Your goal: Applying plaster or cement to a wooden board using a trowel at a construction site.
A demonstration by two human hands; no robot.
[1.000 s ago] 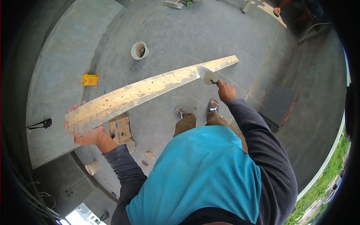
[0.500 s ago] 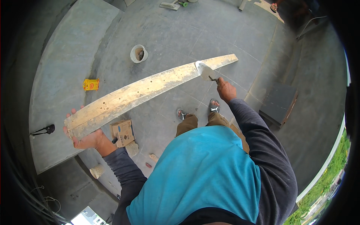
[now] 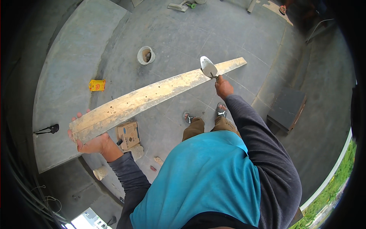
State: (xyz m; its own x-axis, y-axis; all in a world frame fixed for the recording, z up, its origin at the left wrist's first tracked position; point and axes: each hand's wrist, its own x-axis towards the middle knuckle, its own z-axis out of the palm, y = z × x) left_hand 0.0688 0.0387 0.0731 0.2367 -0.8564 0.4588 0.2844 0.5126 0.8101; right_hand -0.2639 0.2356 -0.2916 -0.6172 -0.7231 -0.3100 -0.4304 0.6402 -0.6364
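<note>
My left hand [image 3: 92, 142] grips the near end of a long, worn wooden plank [image 3: 148, 97] from beneath, fingertips showing over its edge. The plank slants up to the right, speckled with dark holes and grey residue. My right hand [image 3: 224, 88] is closed round the handle of a metal trowel [image 3: 208, 65], whose blade lies over the plank toward its far end; whether it touches the wood I cannot tell.
A bucket [image 3: 146, 55] stands ahead on the grey floor. A yellow package [image 3: 97, 85] and black object [image 3: 51, 129] rest along the left ledge. A cardboard box [image 3: 129, 135] lies below the plank; a dark slab [image 3: 286, 108] sits right. Another person's sandaled foot [image 3: 282, 10] shows top right.
My right hand and the trowel have moved slightly up and toward the left along the plank. The plank and my left hand appear shifted slightly rightward in the picture, along with the surroundings.
</note>
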